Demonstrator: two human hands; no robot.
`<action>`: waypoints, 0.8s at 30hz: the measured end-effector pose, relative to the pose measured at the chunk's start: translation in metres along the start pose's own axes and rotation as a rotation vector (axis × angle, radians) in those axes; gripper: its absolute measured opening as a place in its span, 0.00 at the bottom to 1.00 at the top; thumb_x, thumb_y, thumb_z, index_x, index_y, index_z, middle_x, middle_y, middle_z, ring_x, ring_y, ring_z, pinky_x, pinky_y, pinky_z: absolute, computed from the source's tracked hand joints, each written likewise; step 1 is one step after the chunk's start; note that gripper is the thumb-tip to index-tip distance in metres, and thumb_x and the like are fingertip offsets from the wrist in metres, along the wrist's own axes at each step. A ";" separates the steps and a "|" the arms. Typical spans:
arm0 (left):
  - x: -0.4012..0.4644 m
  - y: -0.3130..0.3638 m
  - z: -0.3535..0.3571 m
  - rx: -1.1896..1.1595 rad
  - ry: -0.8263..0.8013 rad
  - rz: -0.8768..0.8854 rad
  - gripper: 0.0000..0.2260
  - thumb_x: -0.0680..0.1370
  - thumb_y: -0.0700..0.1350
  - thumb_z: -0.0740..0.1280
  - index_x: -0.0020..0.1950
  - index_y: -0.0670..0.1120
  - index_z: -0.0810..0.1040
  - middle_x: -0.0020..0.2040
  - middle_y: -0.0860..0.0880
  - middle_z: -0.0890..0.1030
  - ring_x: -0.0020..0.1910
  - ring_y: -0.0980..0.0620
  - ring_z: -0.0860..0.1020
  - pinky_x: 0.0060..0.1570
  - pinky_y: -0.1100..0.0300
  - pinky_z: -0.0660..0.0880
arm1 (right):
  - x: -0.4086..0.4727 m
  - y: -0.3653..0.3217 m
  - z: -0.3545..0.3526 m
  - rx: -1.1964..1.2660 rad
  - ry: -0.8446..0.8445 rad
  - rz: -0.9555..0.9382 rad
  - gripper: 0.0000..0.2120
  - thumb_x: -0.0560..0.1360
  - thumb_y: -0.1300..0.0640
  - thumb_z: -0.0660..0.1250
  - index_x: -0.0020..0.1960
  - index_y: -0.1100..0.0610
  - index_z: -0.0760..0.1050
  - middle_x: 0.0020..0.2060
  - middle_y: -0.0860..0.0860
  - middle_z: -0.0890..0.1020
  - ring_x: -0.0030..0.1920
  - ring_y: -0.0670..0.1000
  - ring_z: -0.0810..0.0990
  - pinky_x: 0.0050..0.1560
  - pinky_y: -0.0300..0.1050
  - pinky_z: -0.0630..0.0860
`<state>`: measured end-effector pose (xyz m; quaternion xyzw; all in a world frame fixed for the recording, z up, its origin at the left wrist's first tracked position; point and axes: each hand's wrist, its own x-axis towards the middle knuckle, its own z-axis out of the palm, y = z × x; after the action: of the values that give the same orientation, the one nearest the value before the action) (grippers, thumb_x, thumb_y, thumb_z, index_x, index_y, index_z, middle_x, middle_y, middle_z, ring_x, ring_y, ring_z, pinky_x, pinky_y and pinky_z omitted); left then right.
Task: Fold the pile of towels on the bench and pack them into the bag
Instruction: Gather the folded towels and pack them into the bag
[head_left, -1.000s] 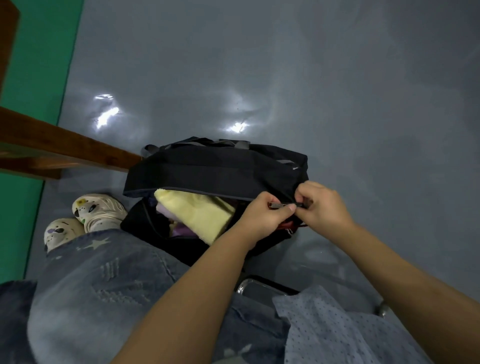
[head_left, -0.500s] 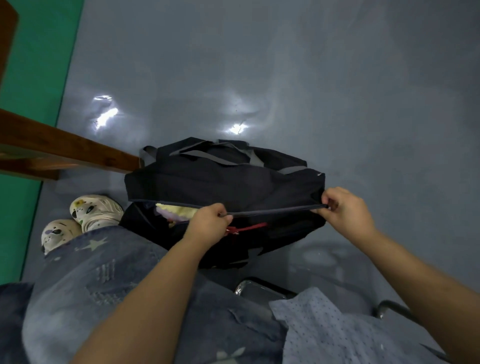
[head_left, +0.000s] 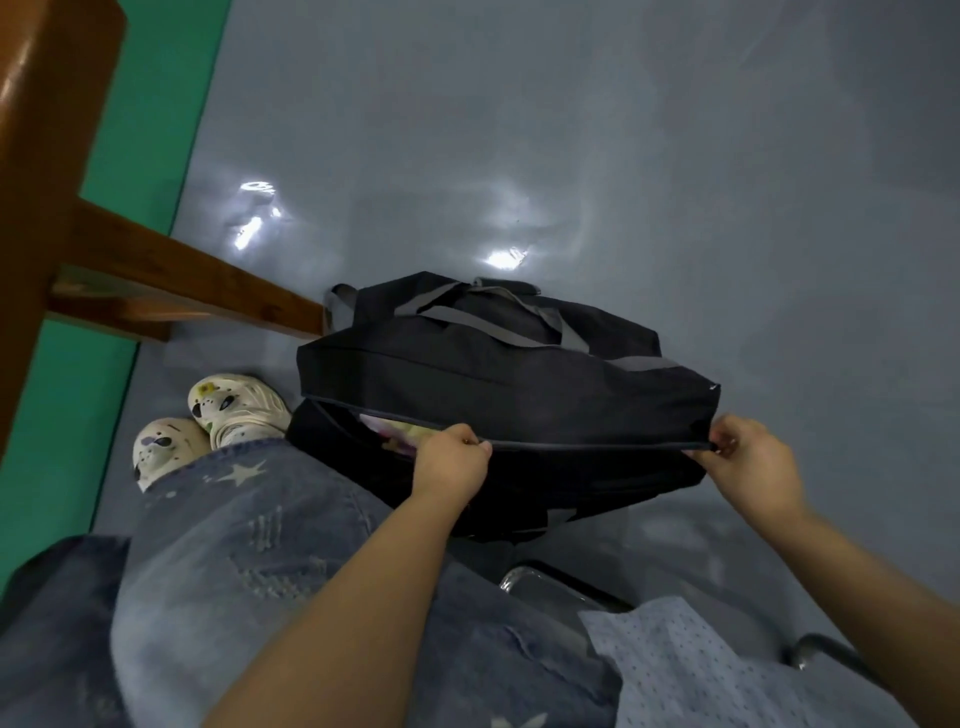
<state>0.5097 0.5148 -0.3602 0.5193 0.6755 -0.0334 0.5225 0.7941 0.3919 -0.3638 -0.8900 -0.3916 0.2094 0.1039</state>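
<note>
A black duffel bag (head_left: 519, 395) with grey handles lies on the grey floor in front of my knees. Its zipper is shut along most of its length, from my right hand to my left. My left hand (head_left: 452, 460) pinches the zipper pull near the middle-left of the bag. My right hand (head_left: 748, 457) pinches the right end of the zipper seam and holds it taut. At the open left end a sliver of yellow and pink towels (head_left: 395, 431) shows inside the bag.
A brown wooden bench (head_left: 156, 270) runs along the left, over a green floor strip (head_left: 156, 130). My white shoes (head_left: 228, 410) and jeans-clad legs (head_left: 260, 571) are at lower left. A metal chair frame (head_left: 561, 587) sits below the bag. Grey floor extends beyond.
My left hand has drawn the zipper pull leftward, closing the bag over most of the yellow towel. My right hand moved right to the bag's end and keeps the seam stretched.
</note>
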 end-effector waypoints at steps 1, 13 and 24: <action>0.000 0.000 -0.001 -0.037 -0.016 0.008 0.10 0.78 0.45 0.66 0.39 0.44 0.72 0.41 0.43 0.77 0.40 0.47 0.74 0.37 0.59 0.69 | -0.002 -0.002 0.001 0.011 -0.001 0.019 0.10 0.69 0.63 0.74 0.39 0.60 0.72 0.38 0.56 0.75 0.37 0.57 0.74 0.39 0.45 0.67; 0.007 -0.003 -0.014 -0.117 -0.194 0.158 0.15 0.79 0.42 0.65 0.35 0.46 0.65 0.32 0.48 0.70 0.34 0.51 0.70 0.34 0.59 0.66 | -0.019 -0.170 0.051 -0.436 -0.472 -0.731 0.24 0.71 0.52 0.72 0.63 0.56 0.69 0.59 0.52 0.72 0.60 0.54 0.72 0.55 0.49 0.69; 0.022 -0.006 -0.065 0.012 0.125 0.084 0.09 0.79 0.44 0.66 0.40 0.44 0.74 0.34 0.49 0.74 0.37 0.49 0.74 0.36 0.60 0.67 | -0.012 -0.159 0.030 -0.341 -0.358 -0.842 0.17 0.70 0.54 0.73 0.38 0.52 0.63 0.36 0.44 0.68 0.35 0.48 0.70 0.31 0.41 0.61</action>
<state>0.4636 0.5651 -0.3500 0.5513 0.6843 0.0168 0.4770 0.6690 0.4906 -0.3314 -0.6087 -0.7579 0.2318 -0.0368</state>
